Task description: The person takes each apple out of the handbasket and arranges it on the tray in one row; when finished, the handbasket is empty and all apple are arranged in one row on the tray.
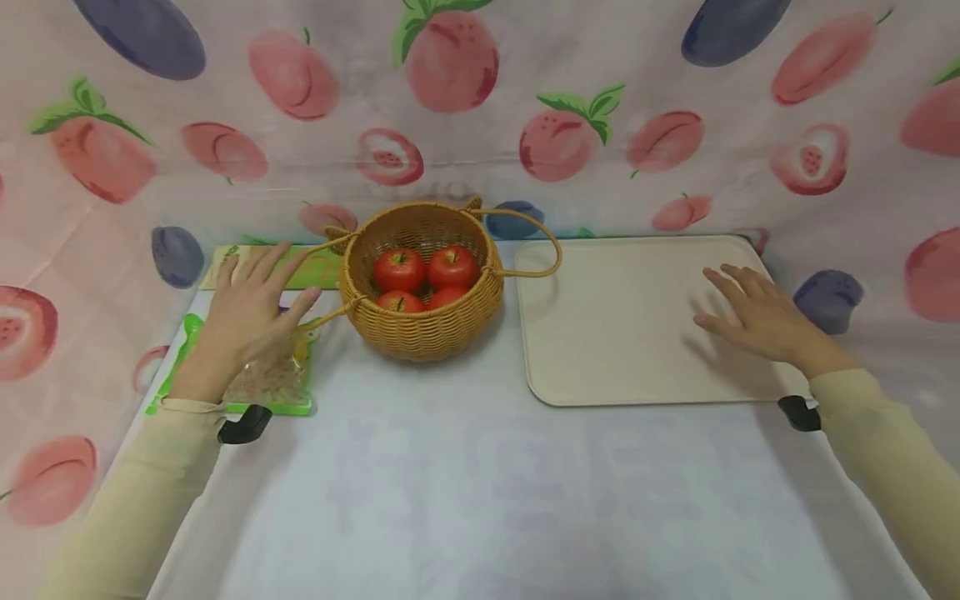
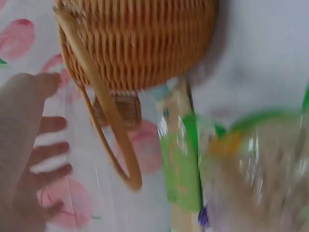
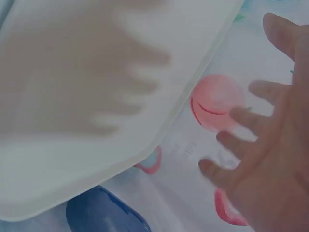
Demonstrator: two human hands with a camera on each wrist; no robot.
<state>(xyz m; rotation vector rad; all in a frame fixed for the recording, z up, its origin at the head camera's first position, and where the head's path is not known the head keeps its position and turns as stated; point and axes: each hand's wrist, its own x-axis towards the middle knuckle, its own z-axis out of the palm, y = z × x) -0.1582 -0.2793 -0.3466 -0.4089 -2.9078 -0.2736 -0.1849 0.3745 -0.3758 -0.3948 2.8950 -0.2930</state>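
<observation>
Spread above the bags at the left is my left hand, its fingers held apart and nothing in its grasp. Close by stands a wicker basket with several red apples inside. One looped basket handle passes near the fingers in the left wrist view. Below the hand lies a clear bag with green edges, its contents pale and hard to make out. My right hand hovers over the right part of a cream tray, fingers straight and holding nothing; its shadow falls on the tray.
Behind the basket's left side lies a flat green package. A bright green plastic item sits at the table's left edge, partly hidden by the left arm. Fruit-printed cloth hangs at the back and sides of the white table.
</observation>
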